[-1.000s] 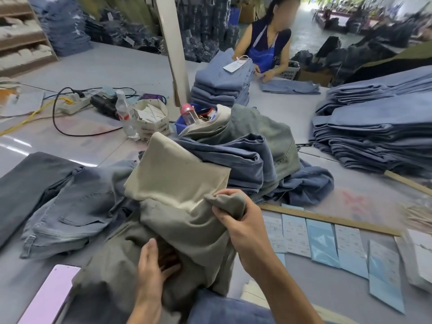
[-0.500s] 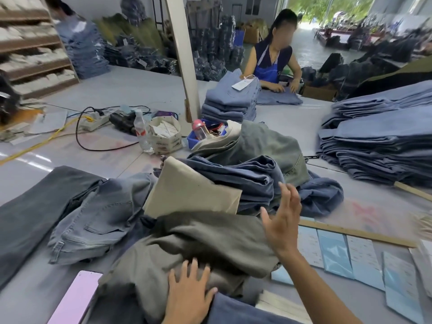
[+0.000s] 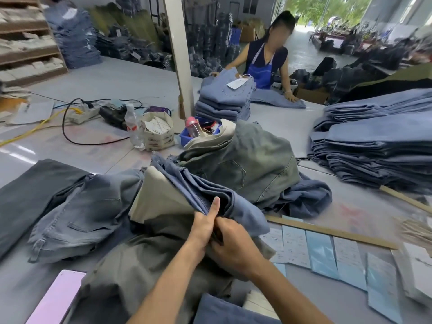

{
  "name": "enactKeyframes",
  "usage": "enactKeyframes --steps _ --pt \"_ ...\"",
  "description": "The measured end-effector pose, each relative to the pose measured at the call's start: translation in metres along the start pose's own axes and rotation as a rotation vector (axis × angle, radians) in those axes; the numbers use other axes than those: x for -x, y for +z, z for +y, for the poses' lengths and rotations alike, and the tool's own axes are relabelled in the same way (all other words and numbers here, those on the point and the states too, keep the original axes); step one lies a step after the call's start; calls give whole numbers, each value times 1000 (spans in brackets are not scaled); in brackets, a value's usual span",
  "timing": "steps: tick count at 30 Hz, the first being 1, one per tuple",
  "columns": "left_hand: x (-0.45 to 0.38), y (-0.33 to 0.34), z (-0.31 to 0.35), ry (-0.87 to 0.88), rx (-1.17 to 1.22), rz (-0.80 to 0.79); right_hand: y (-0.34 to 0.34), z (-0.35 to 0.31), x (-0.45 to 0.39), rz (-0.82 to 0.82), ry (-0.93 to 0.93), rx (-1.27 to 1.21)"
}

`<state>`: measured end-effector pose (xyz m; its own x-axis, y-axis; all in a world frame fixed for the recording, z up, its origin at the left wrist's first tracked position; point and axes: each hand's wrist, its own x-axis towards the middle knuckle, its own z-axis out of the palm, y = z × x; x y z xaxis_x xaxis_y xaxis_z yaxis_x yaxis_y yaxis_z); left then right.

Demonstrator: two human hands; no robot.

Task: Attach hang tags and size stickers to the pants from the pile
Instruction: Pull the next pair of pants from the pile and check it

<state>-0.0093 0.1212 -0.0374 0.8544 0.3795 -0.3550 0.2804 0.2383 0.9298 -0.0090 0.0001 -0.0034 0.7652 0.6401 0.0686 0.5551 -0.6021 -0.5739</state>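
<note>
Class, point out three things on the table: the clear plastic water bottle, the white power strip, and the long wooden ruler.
water bottle (image 3: 131,123): head view, on its clear body above the red label.
power strip (image 3: 82,113): head view, middle of its white casing.
wooden ruler (image 3: 332,232): head view, midway along its top face.

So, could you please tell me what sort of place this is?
Most likely a garment factory's finishing area: folded jeans stacked high, paper tags laid in a row on the worktable, and shelves of packed clothing behind.
</note>
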Motion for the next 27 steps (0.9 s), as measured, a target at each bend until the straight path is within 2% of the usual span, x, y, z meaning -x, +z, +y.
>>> enactKeyframes --steps 2,4,5,6,8,10,12,14,16,18,22,24,26,27 --pt "-7 5 -12 35 74 35 13 5 26 32 -37 12" --pt "-5 3 -33 63 163 88 11 22 35 289 9 156" --pt "-4 2 -43 65 203 107 5 30 34 375 97 227" --pt "-1 2 -53 70 233 118 -4 36 30 371 213 274" --pt "7 2 -63 52 264 114 -18 44 15 192 360 228" --pt "14 2 -66 -5 305 108 -29 45 -2 76 351 136" --pt "21 -1 -59 -39 290 129 -47 39 -15 163 296 114" --pt "31 -3 -52 17 134 276 -69 31 -23 285 233 22" --pt "42 -6 -44 171 -194 550 -91 11 -31 371 128 -108" --pt "50 -7 -35 357 -413 702 -108 -16 -39 437 -4 -180" --pt "57 -11 -14 436 -400 687 -136 -62 -46 546 -169 -179" --pt "56 -7 -9 471 -349 523 -153 -82 -45 591 -193 -179" --pt "49 -6 -2 352 19 290 -172 -105 -36 597 -242 -158" --pt "45 -8 8 197 264 166 -181 -116 -30 578 -281 -136"
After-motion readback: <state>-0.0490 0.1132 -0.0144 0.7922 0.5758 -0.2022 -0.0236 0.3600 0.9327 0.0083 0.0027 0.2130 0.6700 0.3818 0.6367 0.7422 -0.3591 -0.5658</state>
